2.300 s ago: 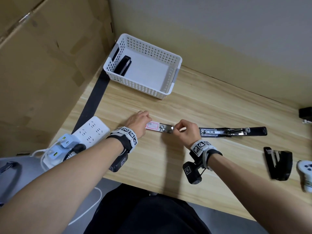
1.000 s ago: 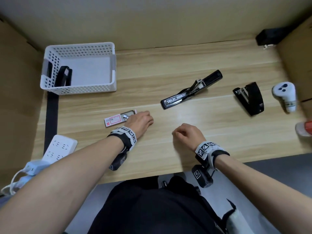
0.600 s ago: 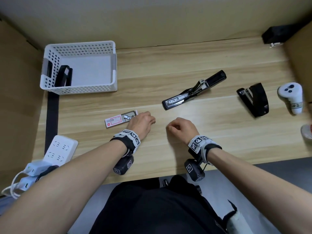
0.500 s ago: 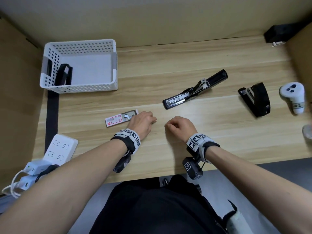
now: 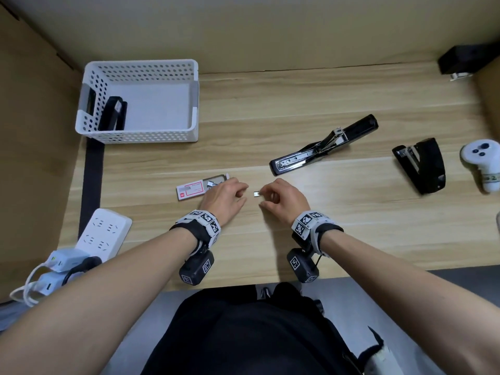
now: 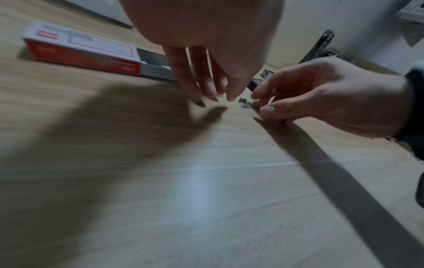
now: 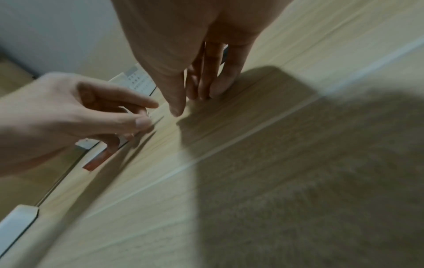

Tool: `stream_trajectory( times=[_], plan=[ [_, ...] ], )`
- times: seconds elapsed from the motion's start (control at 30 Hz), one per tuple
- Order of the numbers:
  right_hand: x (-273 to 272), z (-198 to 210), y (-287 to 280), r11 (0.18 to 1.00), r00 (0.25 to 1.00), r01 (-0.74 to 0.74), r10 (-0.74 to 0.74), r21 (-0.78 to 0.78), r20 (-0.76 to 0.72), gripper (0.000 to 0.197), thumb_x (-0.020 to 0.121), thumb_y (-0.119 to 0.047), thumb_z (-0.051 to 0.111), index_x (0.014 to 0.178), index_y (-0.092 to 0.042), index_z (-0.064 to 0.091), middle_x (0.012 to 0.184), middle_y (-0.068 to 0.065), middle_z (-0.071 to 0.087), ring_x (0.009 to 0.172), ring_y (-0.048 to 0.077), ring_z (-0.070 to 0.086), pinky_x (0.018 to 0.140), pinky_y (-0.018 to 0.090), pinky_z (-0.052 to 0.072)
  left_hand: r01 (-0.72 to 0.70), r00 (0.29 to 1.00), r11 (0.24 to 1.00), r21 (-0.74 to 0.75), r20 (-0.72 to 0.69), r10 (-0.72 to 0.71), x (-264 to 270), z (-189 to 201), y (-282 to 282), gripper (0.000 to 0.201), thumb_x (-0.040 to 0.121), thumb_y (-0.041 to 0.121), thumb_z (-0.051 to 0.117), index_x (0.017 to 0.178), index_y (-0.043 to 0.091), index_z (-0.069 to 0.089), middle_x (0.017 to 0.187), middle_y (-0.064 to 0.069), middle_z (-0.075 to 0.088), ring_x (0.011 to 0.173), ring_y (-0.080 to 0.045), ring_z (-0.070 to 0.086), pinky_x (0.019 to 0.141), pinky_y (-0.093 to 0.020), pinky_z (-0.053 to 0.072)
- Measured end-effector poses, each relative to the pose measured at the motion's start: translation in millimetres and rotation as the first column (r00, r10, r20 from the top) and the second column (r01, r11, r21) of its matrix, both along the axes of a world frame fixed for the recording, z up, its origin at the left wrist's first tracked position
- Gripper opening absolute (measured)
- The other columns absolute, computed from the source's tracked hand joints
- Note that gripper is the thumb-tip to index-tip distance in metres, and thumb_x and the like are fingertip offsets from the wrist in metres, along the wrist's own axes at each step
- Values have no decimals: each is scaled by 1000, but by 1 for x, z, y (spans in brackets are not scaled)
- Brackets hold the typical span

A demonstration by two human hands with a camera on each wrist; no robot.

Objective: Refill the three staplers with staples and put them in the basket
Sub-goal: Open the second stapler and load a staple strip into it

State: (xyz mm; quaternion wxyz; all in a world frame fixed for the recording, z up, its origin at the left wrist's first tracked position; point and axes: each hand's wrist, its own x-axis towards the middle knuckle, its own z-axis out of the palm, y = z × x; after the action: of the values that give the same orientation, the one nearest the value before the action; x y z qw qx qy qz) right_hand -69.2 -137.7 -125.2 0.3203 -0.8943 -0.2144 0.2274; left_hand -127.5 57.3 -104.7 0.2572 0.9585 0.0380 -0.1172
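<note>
- One stapler (image 5: 112, 113) sits in the basket (image 5: 140, 136); two staplers remain on the counter (image 5: 270, 239).
- Your right hand (image 5: 284, 201) pinches a staple strip (image 5: 256, 194); your left hand (image 5: 224, 197) hovers loosely, holding nothing.

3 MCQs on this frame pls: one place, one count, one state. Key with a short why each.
1. Where does the staple box lie?
A. in the basket
B. on the table beside the left hand
C. on the power strip

2. How many staplers are in the white basket?
A. none
B. one
C. three

3. How is the long stapler lying?
A. swung open on the table
B. shut, standing upright
C. held in the right hand

Key:
1 B: the box lies on the wood next to the left hand.
2 B: a single black stapler leans at the basket's left wall.
3 A: its top arm is folded back and the metal channel is exposed; the right hand is at a small staple piece instead.
</note>
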Motion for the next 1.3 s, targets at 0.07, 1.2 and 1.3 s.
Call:
stream_trajectory(
  times=[0.07,1.2,1.3],
  plan=[
    [0,-2,7,998,997,-56,58,-38,57,22,79,-37,73,98,-36,63,95,-16,50,85,3,48,68,28,46,-41,998,999,-15,49,42,-7,1,8,18,88,22,64,104,22,70,90,9,62,83,-19,63,72,-34,52],
    [3,15,-28,997,997,-10,17,-81,80,23,96,-30,52,112,-23,68,105,-4,56,90,16,58,75,35,50,142,990,967,212,-48,-134,26,10,-11,21,91,29,55,107,20,62,104,0,58,98,-27,59,70,-38,46],
    [2,24,-45,994,997,-4,11,-106,73,25,96,-28,52,114,-21,67,107,-4,57,88,14,58,76,35,50,254,967,906,339,-122,-225,44,11,-19,19,93,25,50,102,15,64,105,-4,61,99,-30,59,65,-37,40]
  ],
)
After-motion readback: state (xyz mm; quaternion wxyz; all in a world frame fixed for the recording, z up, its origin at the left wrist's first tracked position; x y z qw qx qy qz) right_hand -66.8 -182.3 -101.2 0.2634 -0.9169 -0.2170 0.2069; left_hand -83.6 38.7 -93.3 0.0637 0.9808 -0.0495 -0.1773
